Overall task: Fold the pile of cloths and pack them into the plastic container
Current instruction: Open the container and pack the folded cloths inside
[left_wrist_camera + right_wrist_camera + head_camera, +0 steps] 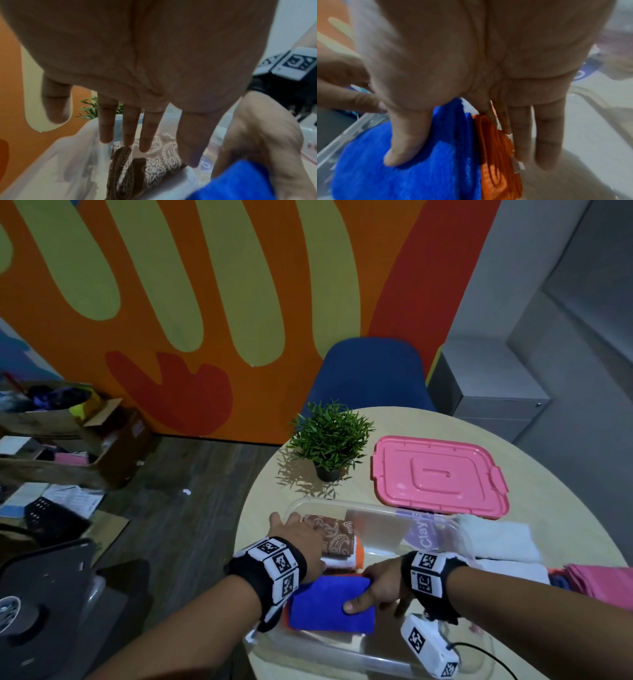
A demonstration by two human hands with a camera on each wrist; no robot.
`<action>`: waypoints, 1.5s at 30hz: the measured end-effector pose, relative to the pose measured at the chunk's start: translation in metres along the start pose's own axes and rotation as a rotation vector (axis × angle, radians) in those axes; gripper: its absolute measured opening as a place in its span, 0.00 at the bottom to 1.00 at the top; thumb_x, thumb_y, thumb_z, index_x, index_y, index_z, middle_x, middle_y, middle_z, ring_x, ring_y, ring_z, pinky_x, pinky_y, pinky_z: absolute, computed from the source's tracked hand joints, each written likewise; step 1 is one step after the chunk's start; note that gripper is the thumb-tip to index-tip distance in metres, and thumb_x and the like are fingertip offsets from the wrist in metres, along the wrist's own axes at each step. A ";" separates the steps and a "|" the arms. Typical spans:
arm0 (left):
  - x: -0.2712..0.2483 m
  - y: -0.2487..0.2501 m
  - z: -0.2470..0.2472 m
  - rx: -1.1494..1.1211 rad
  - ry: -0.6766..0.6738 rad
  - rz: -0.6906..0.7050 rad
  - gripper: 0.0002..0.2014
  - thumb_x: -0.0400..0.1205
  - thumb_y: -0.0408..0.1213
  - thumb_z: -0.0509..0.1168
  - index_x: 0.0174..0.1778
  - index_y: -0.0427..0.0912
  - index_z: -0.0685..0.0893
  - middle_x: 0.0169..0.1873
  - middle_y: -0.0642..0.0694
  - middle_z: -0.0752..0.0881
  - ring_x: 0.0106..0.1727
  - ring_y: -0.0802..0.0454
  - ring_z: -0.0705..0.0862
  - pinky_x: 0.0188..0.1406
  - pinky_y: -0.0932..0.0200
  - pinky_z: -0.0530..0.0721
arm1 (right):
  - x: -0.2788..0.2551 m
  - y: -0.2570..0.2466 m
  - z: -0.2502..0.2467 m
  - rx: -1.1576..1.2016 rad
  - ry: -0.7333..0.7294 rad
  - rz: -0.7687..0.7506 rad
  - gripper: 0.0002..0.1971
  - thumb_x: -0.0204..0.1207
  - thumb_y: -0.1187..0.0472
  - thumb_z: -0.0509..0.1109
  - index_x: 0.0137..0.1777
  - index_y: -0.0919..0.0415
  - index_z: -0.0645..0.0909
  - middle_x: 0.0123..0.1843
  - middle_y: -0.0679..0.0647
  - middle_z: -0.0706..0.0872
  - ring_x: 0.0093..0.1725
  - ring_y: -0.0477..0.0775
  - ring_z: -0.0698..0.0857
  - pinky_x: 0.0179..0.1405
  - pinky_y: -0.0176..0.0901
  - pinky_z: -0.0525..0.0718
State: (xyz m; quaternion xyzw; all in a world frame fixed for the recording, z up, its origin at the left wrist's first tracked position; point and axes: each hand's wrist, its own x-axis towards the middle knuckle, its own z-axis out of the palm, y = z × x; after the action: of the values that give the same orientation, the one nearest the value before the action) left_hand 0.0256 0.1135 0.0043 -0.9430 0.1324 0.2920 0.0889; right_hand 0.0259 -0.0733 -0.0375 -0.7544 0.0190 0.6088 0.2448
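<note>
A clear plastic container (342,503) stands on the round table. Inside lie a folded brown paisley cloth (339,534), a white cloth (339,563) with an orange one (359,553), and nearer me a folded blue cloth (325,607) on an orange cloth (496,155). My left hand (298,535) hovers flat over the paisley cloth (159,162), its fingers (128,132) straight. My right hand (376,594) pinches the blue and orange stack: the thumb (406,142) digs into the blue cloth (419,175), while the fingers (547,135) run down the stack's right side.
The pink lid (438,474) lies behind the container, beside a small potted plant (330,436). Unfolded white (496,539) and pink (599,580) cloths are piled at the right. A blue chair (370,371) stands beyond the table. Cardboard boxes (85,440) clutter the floor at left.
</note>
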 end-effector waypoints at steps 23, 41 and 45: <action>-0.008 -0.015 0.006 -0.182 -0.031 0.141 0.31 0.77 0.57 0.70 0.74 0.48 0.74 0.72 0.47 0.74 0.70 0.43 0.74 0.68 0.44 0.79 | 0.016 -0.002 0.010 0.315 0.064 -0.028 0.36 0.72 0.36 0.72 0.69 0.66 0.79 0.66 0.68 0.85 0.42 0.64 0.87 0.51 0.55 0.90; -0.011 0.047 -0.069 -0.319 0.247 0.038 0.10 0.84 0.44 0.59 0.52 0.47 0.84 0.52 0.44 0.87 0.52 0.44 0.85 0.54 0.49 0.85 | -0.095 0.016 -0.041 0.073 0.531 -0.183 0.26 0.79 0.40 0.69 0.65 0.61 0.81 0.53 0.56 0.88 0.44 0.56 0.93 0.39 0.43 0.90; 0.003 0.109 -0.102 -0.392 0.301 0.128 0.08 0.84 0.45 0.59 0.48 0.49 0.81 0.50 0.45 0.87 0.50 0.44 0.85 0.49 0.54 0.83 | -0.136 0.070 -0.087 0.105 0.711 -0.212 0.22 0.77 0.38 0.70 0.56 0.58 0.82 0.48 0.55 0.92 0.41 0.55 0.94 0.50 0.55 0.92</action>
State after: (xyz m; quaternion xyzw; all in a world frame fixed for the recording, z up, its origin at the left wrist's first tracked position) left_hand 0.0487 -0.0158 0.0753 -0.9648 0.1443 0.1733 -0.1349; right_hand 0.0470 -0.2058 0.0770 -0.9029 0.0559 0.2783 0.3229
